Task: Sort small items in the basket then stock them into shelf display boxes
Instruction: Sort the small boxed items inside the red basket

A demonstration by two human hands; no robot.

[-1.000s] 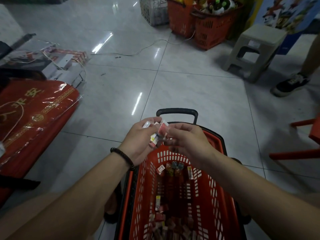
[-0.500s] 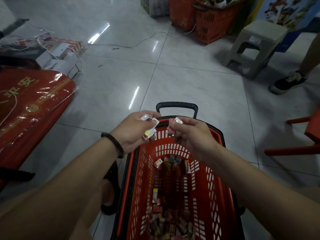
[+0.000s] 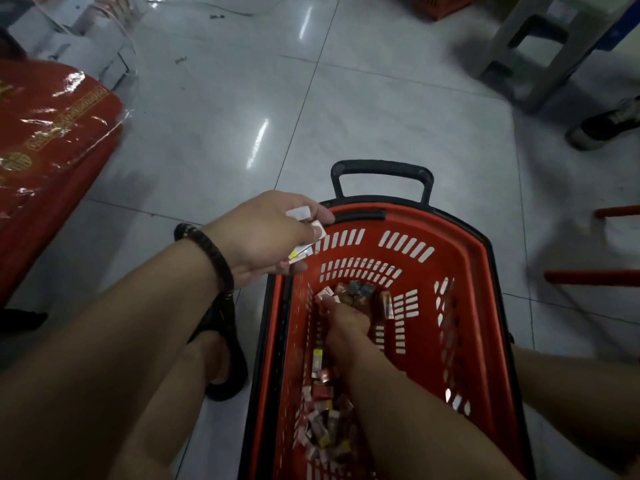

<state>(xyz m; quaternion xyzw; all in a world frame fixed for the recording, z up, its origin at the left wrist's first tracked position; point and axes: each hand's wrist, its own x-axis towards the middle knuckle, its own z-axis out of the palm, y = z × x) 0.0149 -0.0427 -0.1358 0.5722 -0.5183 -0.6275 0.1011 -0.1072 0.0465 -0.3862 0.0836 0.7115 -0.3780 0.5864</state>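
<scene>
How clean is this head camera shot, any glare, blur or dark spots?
Head view: lights glare in streaks off the glossy floor and the red wrapped pack; the right edge, around the shoe, is motion-blurred; the wide lens bends the tile lines; inside the basket it is dim, so the small items and right hand lose detail.

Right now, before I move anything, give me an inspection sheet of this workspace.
Surface: grey tiled floor, glossy.
Job's things: red basket on the floor; small items loose in its bottom.
Clutter: red wrapped package, pale boxes at left.
Hands: left hand grips several packets above the basket rim; right hand reaches among the far items, grip unclear.
Cables: thin cable on the floor, far.
Surroundings: stool, another person's shoe at right.
</scene>
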